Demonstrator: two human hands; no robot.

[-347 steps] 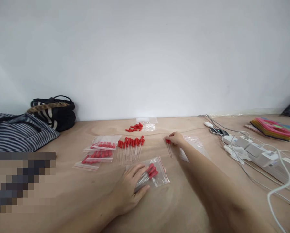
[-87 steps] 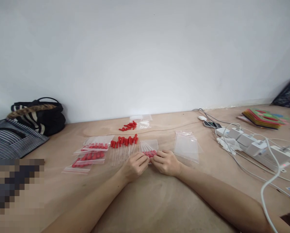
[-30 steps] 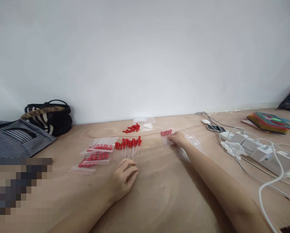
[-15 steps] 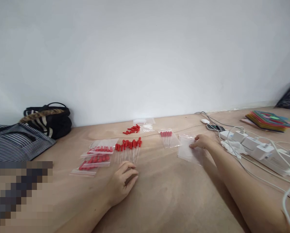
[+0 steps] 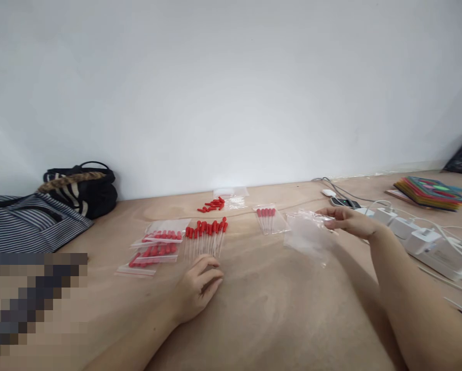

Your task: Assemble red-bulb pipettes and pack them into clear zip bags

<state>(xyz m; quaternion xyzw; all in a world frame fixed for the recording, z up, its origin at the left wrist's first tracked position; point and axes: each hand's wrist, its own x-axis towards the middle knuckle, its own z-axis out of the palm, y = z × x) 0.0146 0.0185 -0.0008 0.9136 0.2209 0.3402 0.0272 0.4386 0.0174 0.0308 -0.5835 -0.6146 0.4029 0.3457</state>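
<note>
My left hand (image 5: 200,283) rests on the table, fingers loosely bent and apart, holding nothing. Just beyond its knuckles lies a row of glass droppers with red rubber bulbs (image 5: 205,229). My right hand (image 5: 348,221) pinches the edge of a clear plastic zip bag (image 5: 323,232), lifted and blurred over the other bags. To the left of that, one flat zip bag (image 5: 279,224) holds several red-bulbed droppers. More filled zip bags (image 5: 138,270) overlap left of the loose droppers, their red bulbs showing through.
Loose red bulbs (image 5: 213,205) and a bag of thin clear tubes (image 5: 235,201) lie near the wall. On the right are a power strip with white chargers (image 5: 424,237), cables and a colourful stack (image 5: 427,193). A striped bag (image 5: 30,221) and black bag (image 5: 95,193) stand left.
My right hand has moved right and lifted the edge of a zip bag from the pile. My left hand stays in place; the view has shifted slightly.
</note>
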